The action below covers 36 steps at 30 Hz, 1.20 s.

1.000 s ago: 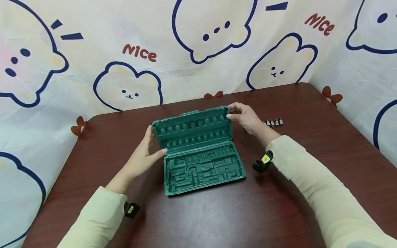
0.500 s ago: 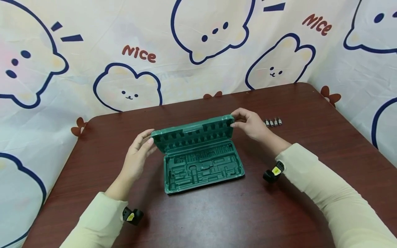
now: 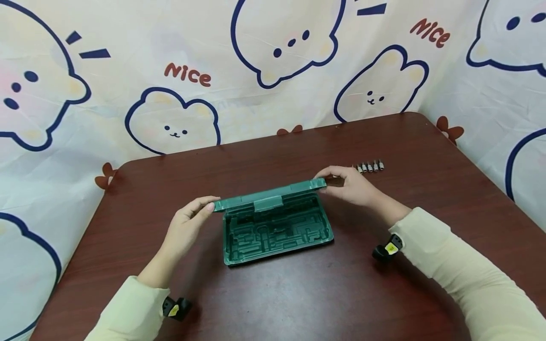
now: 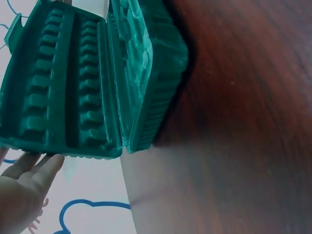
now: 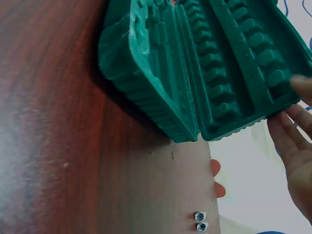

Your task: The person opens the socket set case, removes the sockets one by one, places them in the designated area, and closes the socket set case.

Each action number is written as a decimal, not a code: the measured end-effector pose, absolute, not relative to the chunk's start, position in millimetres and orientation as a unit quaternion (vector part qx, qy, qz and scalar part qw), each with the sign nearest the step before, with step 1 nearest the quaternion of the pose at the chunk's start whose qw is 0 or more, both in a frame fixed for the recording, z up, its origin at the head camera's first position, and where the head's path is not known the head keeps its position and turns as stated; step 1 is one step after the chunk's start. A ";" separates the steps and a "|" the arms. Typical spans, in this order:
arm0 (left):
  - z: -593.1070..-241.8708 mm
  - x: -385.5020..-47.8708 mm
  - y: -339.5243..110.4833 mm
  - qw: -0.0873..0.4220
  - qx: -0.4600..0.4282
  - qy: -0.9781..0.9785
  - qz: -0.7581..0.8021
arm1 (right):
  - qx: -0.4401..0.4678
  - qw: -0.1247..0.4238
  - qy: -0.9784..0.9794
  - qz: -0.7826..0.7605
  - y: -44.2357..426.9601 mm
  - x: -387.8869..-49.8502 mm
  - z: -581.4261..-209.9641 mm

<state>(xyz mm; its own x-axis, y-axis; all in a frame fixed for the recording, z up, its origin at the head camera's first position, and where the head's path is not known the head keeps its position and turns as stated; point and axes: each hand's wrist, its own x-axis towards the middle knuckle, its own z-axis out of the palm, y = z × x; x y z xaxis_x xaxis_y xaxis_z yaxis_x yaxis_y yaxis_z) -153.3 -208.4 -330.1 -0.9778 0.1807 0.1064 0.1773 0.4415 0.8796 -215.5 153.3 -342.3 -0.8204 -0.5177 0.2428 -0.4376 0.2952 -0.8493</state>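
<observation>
A green plastic tool case (image 3: 279,253) lies on the table with its lid (image 3: 241,201) tilted partway down over the base. Moulded recesses line the base, and no tools show in the part I can see. My left hand (image 3: 181,232) holds the lid's left corner, thumb on the front edge and fingers behind. At the opposite corner, my right hand (image 3: 354,187) pinches the lid between thumb and fingers. In the left wrist view, the fingers (image 4: 46,170) meet the lid's side edge. The right wrist view has the right hand (image 5: 295,151) at the other side edge.
Several small silver metal sockets or bits (image 3: 370,166) stand in a row on the brown table (image 3: 273,298), beyond my right hand. A patterned cloth (image 3: 256,109) hangs behind the table. Black devices (image 3: 176,309) sit at both wrists.
The lid has swung down toward me, from steeply raised to low over the base. Both hands have come down with it, and my left thumb has shifted from the hinge area to the front edge.
</observation>
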 end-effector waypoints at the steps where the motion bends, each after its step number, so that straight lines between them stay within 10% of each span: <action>1: -330.0 -151.9 -209.2 0.012 0.109 0.853 0.511 | -0.303 0.043 0.800 -0.516 154.3 -214.2 -343.1; 11: -341.1 -138.9 -214.3 0.085 0.185 0.875 0.439 | -0.361 0.053 0.804 -0.470 159.0 -197.0 -354.2; 36: -369.6 -119.7 -185.0 0.013 0.318 0.932 0.173 | -0.435 0.015 0.859 -0.271 158.3 -172.1 -377.8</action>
<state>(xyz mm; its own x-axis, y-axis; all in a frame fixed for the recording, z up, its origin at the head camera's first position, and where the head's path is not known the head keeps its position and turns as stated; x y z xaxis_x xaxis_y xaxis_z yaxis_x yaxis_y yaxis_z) -119.7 -185.0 -369.6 -0.7969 0.5979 0.0865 0.5891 0.7374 0.3304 -172.1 158.3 -377.8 -0.6210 -0.7552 0.2097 -0.7388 0.4746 -0.4785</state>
